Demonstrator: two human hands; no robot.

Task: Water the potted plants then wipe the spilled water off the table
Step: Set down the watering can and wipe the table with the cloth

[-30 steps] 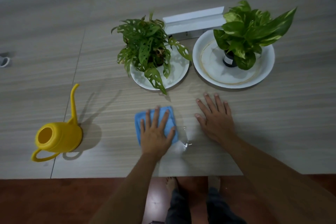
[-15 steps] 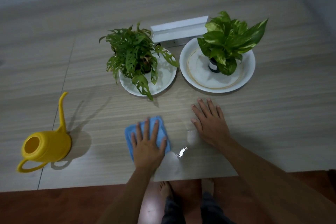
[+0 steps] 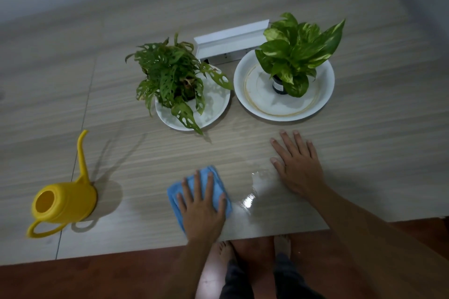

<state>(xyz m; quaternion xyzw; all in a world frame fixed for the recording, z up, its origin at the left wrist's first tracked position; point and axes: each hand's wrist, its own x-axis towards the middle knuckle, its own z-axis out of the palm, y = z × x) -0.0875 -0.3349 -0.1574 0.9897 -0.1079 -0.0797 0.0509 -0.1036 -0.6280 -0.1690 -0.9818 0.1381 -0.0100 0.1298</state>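
Note:
My left hand lies flat on a folded blue cloth near the table's front edge, fingers spread, pressing it down. Just right of the cloth a shiny puddle of water glints on the wood. My right hand rests flat and empty on the table beside the puddle. Behind stand two potted plants: a holey-leaved one in a white saucer and a broad-leaved one in a larger white saucer.
A yellow watering can with a long thin spout stands at the front left. A white box lies behind the plants. The wooden table ends close to my body; my bare feet show on the red floor below.
The view shifted; relative to the table my left hand and the cloth have slid a little toward the front edge. My right hand stays flat beside the puddle.

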